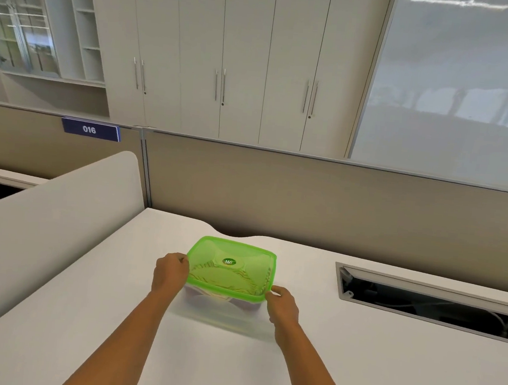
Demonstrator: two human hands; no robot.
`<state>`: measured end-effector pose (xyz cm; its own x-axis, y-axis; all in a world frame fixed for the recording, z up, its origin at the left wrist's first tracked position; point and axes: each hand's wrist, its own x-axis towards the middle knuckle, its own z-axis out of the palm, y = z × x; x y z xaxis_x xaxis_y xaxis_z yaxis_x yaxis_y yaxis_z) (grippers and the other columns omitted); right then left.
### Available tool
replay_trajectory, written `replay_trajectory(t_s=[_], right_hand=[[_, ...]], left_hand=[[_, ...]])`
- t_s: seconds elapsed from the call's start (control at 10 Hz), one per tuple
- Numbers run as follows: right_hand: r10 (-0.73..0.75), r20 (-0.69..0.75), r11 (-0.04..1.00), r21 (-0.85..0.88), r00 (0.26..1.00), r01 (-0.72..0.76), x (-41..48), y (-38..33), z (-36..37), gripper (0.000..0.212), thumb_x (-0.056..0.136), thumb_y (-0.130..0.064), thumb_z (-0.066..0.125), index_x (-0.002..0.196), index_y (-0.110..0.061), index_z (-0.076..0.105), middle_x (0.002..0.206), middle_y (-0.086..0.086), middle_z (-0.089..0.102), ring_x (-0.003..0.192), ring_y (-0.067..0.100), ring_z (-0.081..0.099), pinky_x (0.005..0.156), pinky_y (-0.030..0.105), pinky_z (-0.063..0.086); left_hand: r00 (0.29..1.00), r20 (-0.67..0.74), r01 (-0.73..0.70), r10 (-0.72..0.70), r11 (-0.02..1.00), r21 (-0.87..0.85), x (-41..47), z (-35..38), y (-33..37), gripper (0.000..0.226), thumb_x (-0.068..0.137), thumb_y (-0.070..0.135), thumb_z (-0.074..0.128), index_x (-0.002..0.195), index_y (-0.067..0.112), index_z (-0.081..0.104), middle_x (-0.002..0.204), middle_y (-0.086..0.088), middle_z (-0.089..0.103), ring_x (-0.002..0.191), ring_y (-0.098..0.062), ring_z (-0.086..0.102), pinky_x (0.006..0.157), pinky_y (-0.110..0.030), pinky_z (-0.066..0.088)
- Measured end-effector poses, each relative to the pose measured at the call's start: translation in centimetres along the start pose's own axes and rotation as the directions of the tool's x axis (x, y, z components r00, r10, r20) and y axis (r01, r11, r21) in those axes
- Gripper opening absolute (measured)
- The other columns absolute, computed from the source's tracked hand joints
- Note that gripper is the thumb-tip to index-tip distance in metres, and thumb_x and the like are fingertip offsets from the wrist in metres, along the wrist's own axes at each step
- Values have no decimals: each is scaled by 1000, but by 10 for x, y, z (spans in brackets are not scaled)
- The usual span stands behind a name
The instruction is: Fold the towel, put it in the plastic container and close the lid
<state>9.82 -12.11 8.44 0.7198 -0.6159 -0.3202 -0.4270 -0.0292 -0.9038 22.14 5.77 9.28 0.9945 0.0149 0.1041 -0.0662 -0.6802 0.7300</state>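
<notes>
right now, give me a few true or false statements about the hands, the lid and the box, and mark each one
1. Both hands grip the green lid. True: the left hand is at its left edge and the right hand at its near right corner.
2. The towel lies spread on the desk. False: a patterned cloth shows through the lid, inside the container.
3. The lid is red. False: it is green.
4. The container stands on the white desk. True.
5. The cabinet doors behind are open. False: the cabinet doors are shut.
</notes>
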Motion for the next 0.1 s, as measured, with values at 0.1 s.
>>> replay_trajectory(t_s=[0.1], right_hand=[[-11, 14, 1000, -18, 1000, 12, -12, 5, -6, 35, 90, -13, 47, 124, -12, 57, 114, 10, 61, 91, 19, 48, 83, 31, 45]], left_hand=[[999, -1, -45, 46, 996, 74, -18, 0, -2, 32, 95, 16, 41, 110, 1, 66, 113, -22, 66, 106, -38, 58, 87, -41, 46]])
